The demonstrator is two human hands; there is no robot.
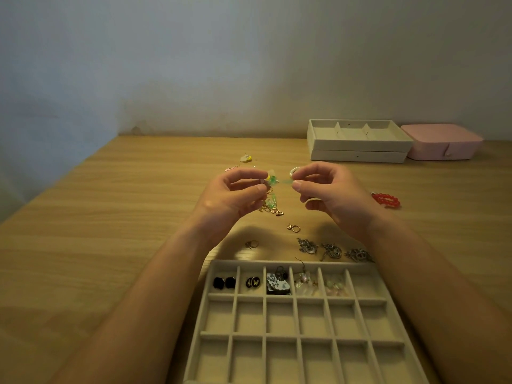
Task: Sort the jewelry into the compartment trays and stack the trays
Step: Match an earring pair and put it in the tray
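L hand [232, 198] + R hand [335, 195] each pinch one end of green jewelry piece [273, 180]. Piece held above table, betw fingertips, long axis L–R. Compartment tray [221, 263] lies below, toward body. Free top-row cell [364, 284] at far R, so R hand nearer.

Open wood runs down the left of the table [110, 217], easy passage there. In the middle, the left hand [235, 195] and right hand [332, 192] pinch a green trinket [273, 179] above scattered gold earrings [273, 210]. Silver charms [331, 250] line the far rim of the compartment tray [249, 262]. To the right lies a red bracelet [386, 200]; beyond it, stacked trays [358, 151] and a pink box [443, 145] sit by the wall.
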